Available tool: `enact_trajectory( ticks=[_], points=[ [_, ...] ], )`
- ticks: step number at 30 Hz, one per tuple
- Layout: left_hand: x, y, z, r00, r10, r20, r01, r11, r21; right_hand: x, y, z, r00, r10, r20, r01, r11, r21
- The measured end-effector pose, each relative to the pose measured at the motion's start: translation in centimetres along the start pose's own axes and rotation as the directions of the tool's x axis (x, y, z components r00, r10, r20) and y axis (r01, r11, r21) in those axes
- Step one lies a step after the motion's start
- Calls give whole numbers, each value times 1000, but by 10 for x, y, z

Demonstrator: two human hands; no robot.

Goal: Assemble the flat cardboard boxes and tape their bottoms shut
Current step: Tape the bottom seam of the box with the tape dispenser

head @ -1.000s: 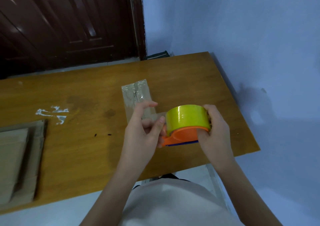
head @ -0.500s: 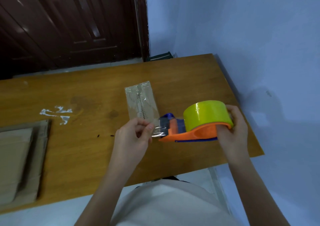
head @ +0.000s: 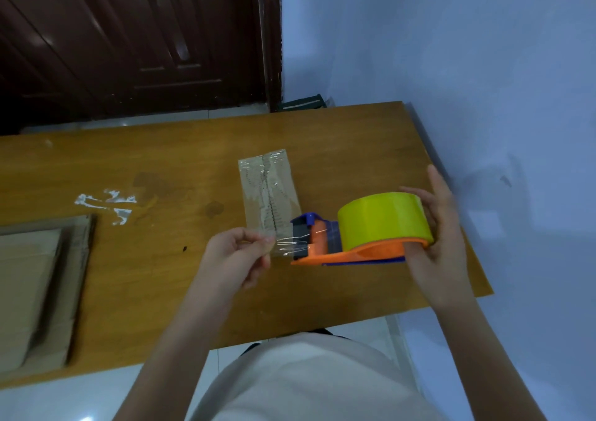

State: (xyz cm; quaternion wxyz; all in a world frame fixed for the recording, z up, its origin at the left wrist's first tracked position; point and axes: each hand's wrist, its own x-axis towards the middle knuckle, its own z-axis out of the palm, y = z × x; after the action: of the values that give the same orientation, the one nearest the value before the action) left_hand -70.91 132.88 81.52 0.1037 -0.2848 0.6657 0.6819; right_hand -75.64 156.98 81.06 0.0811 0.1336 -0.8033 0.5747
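Above the wooden table (head: pixel 354 137), a tape dispenser (head: pixel 361 249) with a yellow roll (head: pixel 383 219) sits in the right hand (head: pixel 442 243), fingers curled around it. At its nine o'clock, the left hand (head: pixel 237 256) pinches the clear tape end (head: pixel 285 246). A taped small box (head: pixel 269 191) lies at eleven o'clock; flat cardboard (head: pixel 29 291) is stacked far left.

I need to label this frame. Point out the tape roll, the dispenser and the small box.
tape roll (head: pixel 383 219), head view, on its yellow outer face.
dispenser (head: pixel 354 254), head view, on its orange base.
small box (head: pixel 269 188), head view, on its taped top face.
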Motion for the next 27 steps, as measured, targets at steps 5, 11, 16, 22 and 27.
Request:
enact_trajectory(
  ticks=[5,11,16,22,27],
  points=[
    [9,-4,8,995,91,-31,-88,991,99,4,-3,1,997,23,67,-21,999,-38],
    [4,-6,17,998,55,-32,-59,990,-127,3,0,20,937,236,-258,-206,969,137],
    [5,5,14,999,-23,-41,10,957,-288,-2,2,35,932,-109,-345,63,988,-141],
    [-1,14,17,999,-23,38,34,945,-325,-5,-1,41,863,-139,-486,89,988,-124],
    [-10,19,23,989,-27,144,78,929,-362,0,-5,41,766,-146,-626,102,989,-105]
  ],
)
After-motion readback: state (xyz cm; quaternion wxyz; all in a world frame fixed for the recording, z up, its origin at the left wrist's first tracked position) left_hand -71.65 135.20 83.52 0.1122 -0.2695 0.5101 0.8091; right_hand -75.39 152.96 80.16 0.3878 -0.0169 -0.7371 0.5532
